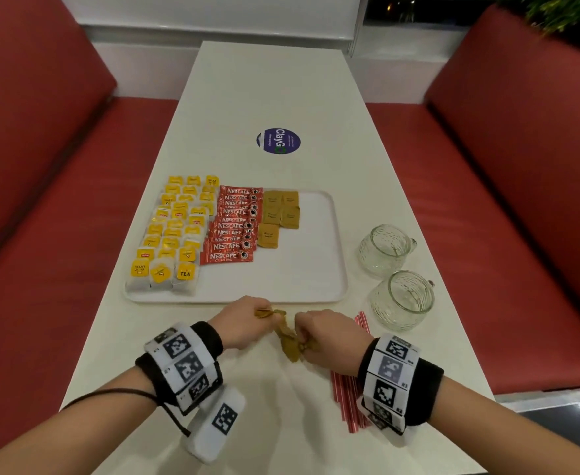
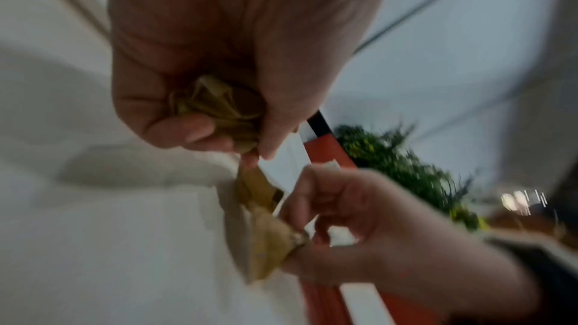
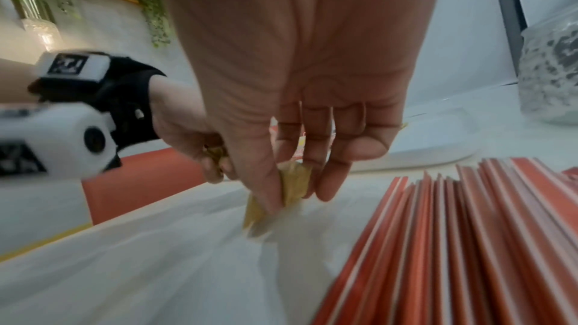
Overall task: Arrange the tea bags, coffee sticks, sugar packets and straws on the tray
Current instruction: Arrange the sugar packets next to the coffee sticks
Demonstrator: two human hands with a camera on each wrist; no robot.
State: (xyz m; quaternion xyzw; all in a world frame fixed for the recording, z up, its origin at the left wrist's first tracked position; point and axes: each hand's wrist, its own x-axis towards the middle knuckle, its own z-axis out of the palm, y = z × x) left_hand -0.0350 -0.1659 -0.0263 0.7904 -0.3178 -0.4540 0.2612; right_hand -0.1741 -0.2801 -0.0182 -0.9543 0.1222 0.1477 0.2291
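A white tray (image 1: pixel 316 286) holds rows of yellow tea bags (image 1: pixel 175 231), red coffee sticks (image 1: pixel 235 228) and several brown sugar packets (image 1: pixel 280 214). Just in front of the tray, both hands hold a joined strip of brown sugar packets (image 1: pixel 286 335) above the table. My left hand (image 1: pixel 247 320) grips a bunch of packets (image 2: pixel 219 105) in its curled fingers. My right hand (image 1: pixel 319 334) pinches the strip's other end (image 3: pixel 294 182) between thumb and fingers. Red-and-white straws (image 1: pixel 346 392) lie on the table under my right wrist, also close by in the right wrist view (image 3: pixel 453 244).
Two empty glass jars (image 1: pixel 386 250) (image 1: pixel 406 299) stand on the table right of the tray. A round blue sticker (image 1: pixel 279 141) lies beyond the tray. Red bench seats (image 1: pixel 487 234) flank the white table (image 1: pixel 264 84) on both sides.
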